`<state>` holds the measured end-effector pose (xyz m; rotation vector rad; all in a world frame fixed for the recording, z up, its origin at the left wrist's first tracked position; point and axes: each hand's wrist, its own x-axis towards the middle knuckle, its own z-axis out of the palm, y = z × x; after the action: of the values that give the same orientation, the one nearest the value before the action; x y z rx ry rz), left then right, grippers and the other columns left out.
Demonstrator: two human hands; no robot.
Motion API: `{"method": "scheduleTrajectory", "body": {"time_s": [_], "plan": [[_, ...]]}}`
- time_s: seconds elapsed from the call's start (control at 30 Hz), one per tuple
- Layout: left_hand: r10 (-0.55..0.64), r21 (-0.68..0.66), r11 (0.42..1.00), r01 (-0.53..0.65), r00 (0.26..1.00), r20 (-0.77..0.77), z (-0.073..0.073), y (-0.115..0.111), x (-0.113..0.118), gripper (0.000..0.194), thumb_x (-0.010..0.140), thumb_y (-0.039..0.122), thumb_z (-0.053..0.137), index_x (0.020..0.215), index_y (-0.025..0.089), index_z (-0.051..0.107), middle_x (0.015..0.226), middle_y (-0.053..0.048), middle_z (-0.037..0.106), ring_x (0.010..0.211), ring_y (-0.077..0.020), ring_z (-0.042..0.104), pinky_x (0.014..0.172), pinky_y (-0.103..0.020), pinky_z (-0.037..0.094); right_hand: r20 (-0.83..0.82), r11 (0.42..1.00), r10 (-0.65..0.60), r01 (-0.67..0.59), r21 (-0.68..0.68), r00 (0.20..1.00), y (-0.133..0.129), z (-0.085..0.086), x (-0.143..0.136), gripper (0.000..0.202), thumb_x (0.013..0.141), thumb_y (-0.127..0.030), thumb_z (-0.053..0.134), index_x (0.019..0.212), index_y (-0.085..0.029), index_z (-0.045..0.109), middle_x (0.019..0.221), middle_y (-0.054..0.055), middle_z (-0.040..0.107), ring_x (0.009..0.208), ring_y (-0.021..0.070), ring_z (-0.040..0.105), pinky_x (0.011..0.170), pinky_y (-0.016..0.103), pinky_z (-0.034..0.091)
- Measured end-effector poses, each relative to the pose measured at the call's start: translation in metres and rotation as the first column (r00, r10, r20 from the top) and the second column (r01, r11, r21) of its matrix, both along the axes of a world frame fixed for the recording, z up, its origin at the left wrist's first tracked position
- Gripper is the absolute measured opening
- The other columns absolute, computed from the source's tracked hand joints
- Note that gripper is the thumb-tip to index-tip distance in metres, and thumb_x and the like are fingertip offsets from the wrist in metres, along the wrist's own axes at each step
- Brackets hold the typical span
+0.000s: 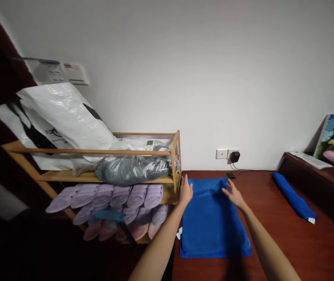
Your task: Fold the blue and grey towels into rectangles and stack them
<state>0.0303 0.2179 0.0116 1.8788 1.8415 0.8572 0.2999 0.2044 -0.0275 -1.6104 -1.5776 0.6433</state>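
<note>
A blue cloth that looks like a towel, folded into a rectangle with layered edges, lies flat on the reddish-brown wooden table. My left hand is at its far left corner, fingers stretched and slightly apart. By the far right corner is my right hand, its fingers spread. Whether the fingertips touch the cloth, I cannot tell. A white tag sticks out at the cloth's left edge. Farther right lies a rolled blue cloth with a white label at its near end.
Left of the table stands a wooden rack with purple slippers, white bags and a remote control. A black plug sits in the wall socket, its cable running right. A raised dark ledge borders the table's right side.
</note>
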Motion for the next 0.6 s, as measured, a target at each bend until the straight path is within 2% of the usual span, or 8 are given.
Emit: {"method": "scheduleTrajectory", "body": {"time_s": [0.07,0.17,0.27,0.37,0.43,0.53,0.6], "plan": [[-0.067,0.002,0.998,0.067,0.994,-0.089,-0.025,-0.021,0.005,0.054,0.092,0.025,0.039,0.143,0.017,0.024,0.152,-0.014,0.018,0.136,-0.0250,0.027,0.106,-0.043,0.033,0.111,0.999,0.046,-0.043,-0.028,0.993,-0.014,-0.025,-0.010,0.075,0.075,-0.060,0.050,0.139,-0.022,0.035,0.137,0.010,0.048,0.127,0.0255,0.042,0.106,0.050,0.030],[-0.169,-0.042,0.986,0.164,0.962,-0.216,-0.059,-0.052,0.004,0.056,0.089,0.034,0.043,0.141,0.019,0.030,0.151,-0.010,0.025,0.138,-0.0261,0.020,0.111,-0.051,0.021,0.231,0.996,0.079,-0.069,-0.050,0.970,-0.037,-0.056,-0.020,0.070,0.078,-0.061,0.046,0.136,-0.023,0.040,0.145,0.008,0.035,0.137,0.0247,0.024,0.111,0.053,0.015],[-0.233,-0.059,0.972,0.226,0.926,-0.297,-0.080,-0.074,-0.005,0.056,0.091,0.044,0.033,0.142,0.022,0.029,0.151,-0.005,0.021,0.139,-0.0230,0.015,0.114,-0.050,0.012,0.372,0.997,0.081,-0.067,-0.049,0.925,-0.058,-0.075,-0.019,0.067,0.084,-0.061,0.037,0.140,-0.024,0.034,0.150,0.006,0.024,0.139,0.0218,0.014,0.112,0.051,0.011],[-0.258,-0.051,0.965,0.258,0.891,-0.373,-0.090,-0.093,-0.018,0.056,0.093,0.047,0.026,0.144,0.024,0.023,0.153,-0.003,0.016,0.140,-0.0227,0.012,0.113,-0.052,0.013,0.573,0.998,0.056,-0.058,-0.014,0.817,-0.082,-0.085,-0.012,0.066,0.088,-0.060,0.027,0.143,-0.024,0.025,0.151,0.006,0.023,0.139,0.0210,0.015,0.111,0.050,0.019],[-0.266,-0.022,0.958,0.286,0.857,-0.442,-0.094,-0.106,-0.023,0.056,0.093,0.047,0.024,0.145,0.026,0.018,0.153,-0.003,0.016,0.140,-0.0240,0.014,0.112,-0.054,0.017,0.641,0.998,0.036,-0.059,0.014,0.766,-0.098,-0.088,-0.009,0.065,0.089,-0.060,0.026,0.143,-0.025,0.025,0.150,0.006,0.025,0.138,0.0220,0.020,0.109,0.050,0.024],[-0.256,0.040,0.947,0.317,0.829,-0.497,-0.094,-0.119,-0.017,0.056,0.094,0.039,0.026,0.146,0.025,0.010,0.153,-0.004,0.016,0.140,-0.0246,0.015,0.112,-0.054,0.020,0.664,0.997,-0.002,-0.045,0.055,0.748,-0.113,-0.082,-0.020,0.064,0.088,-0.060,0.028,0.141,-0.023,0.032,0.149,0.007,0.027,0.137,0.0239,0.022,0.109,0.050,0.025],[-0.242,0.077,0.944,0.320,0.833,-0.497,-0.089,-0.120,-0.002,0.057,0.093,0.029,0.026,0.146,0.023,0.006,0.153,-0.003,0.013,0.140,-0.0227,0.012,0.113,-0.051,0.019,0.656,0.995,-0.004,-0.062,0.078,0.755,-0.111,-0.072,-0.040,0.064,0.090,-0.059,0.027,0.142,-0.022,0.030,0.150,0.007,0.023,0.139,0.0227,0.018,0.110,0.048,0.024]]}}
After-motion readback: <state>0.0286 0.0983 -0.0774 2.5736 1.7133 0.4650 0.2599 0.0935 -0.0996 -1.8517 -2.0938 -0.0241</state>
